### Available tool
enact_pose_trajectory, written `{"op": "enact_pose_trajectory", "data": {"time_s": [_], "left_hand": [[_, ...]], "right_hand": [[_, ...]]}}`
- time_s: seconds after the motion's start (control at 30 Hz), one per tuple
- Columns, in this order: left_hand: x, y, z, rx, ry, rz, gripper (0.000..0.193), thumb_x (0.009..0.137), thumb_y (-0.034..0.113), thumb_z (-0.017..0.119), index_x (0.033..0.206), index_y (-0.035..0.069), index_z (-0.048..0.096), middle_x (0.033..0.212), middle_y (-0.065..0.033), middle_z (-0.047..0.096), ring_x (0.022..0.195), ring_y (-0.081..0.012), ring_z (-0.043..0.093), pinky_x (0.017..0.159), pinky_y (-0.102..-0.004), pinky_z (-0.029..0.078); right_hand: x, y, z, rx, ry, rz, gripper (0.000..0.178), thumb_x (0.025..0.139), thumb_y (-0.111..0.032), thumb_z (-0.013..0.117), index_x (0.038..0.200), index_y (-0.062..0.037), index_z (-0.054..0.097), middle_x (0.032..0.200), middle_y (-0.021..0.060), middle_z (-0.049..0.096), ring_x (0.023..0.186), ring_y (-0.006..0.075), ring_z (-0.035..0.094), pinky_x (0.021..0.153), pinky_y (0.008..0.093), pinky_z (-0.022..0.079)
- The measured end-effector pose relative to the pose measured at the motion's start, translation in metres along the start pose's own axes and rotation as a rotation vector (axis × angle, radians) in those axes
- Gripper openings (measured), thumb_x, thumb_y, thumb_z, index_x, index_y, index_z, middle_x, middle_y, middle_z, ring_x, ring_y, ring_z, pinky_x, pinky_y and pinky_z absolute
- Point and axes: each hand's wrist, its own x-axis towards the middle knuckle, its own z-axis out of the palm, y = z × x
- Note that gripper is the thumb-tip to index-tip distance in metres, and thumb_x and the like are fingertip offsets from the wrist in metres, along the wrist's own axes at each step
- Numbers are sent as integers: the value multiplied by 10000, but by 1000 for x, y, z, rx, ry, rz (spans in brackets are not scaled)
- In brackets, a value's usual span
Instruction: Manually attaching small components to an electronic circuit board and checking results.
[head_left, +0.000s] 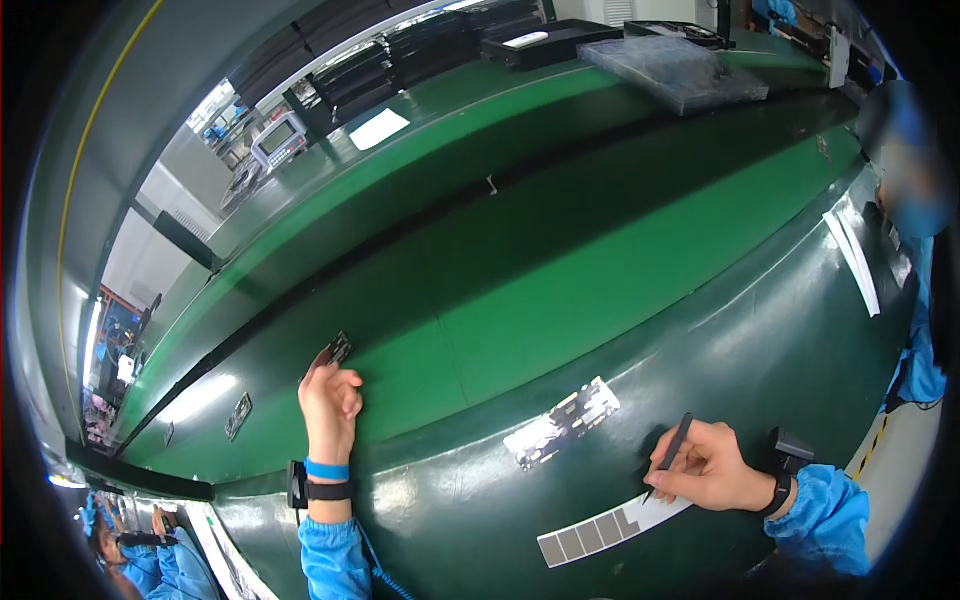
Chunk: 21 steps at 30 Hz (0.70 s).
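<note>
Over the green belt, my left hand [330, 400] has its fingers curled at a small dark circuit board [341, 348], gripping its near end. The fingers partly cover that board. My right hand [708, 468] pinches slim black tweezers [677, 446], held slanted with the tip pointing down. The tip meets the upper edge of a white backing strip [585, 541] with several grey rectangular stickers. Part of the strip's right end is bare white, and my right hand hides its far tip. Between my hands, a black-and-white circuit board [563, 422] lies on the dark green near ledge.
Two more boards [239, 416] [169, 433] lie on the belt at left. White strips [853, 262] rest at the right of the ledge. Across the belt are a clear plastic tray [672, 72], a white sheet [379, 129] and a grey meter [279, 138]. People sit at both sides.
</note>
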Motion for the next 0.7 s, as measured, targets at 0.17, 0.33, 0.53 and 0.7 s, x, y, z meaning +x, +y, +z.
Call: {"op": "enact_pose_trajectory", "data": {"time_s": [0.17, 0.33, 0.53, 0.7], "left_hand": [[6, -12, -5, 25, 148, 69, 333, 947, 121, 542, 1262, 14, 528, 680, -84, 619, 396, -75, 375, 351, -223, 254], [10, -5, -25, 54, 210, 87, 79, 950, 157, 546, 956, 78, 556, 636, -54, 592, 360, -57, 312, 323, -218, 209], [5, -16, -9, 84, 368, 271, 279, 987, 127, 487, 1201, -7, 605, 683, -48, 607, 418, -62, 394, 354, -215, 252], [-107, -35, 43, 556, 65, 640, 207, 1009, 66, 482, 1029, 1, 678, 707, -33, 608, 579, -74, 538, 505, -218, 417]], "right_hand": [[2, -4, -5, -55, 1, 1, 212, 915, -56, 763, 1060, -3, 618, 773, 51, 734, 657, 74, 710, 559, 221, 555], [6, -11, 4, 8, -66, 44, 212, 959, -106, 713, 1092, -17, 574, 733, 23, 664, 647, 70, 676, 516, 240, 527], [2, -2, 3, 33, -77, 45, 256, 960, -108, 711, 1143, -3, 565, 840, 38, 671, 722, 90, 687, 568, 241, 569], [6, -4, 8, -10, -57, 1, 210, 948, -77, 701, 1081, -20, 549, 747, 22, 648, 651, 60, 644, 529, 249, 524]]}}
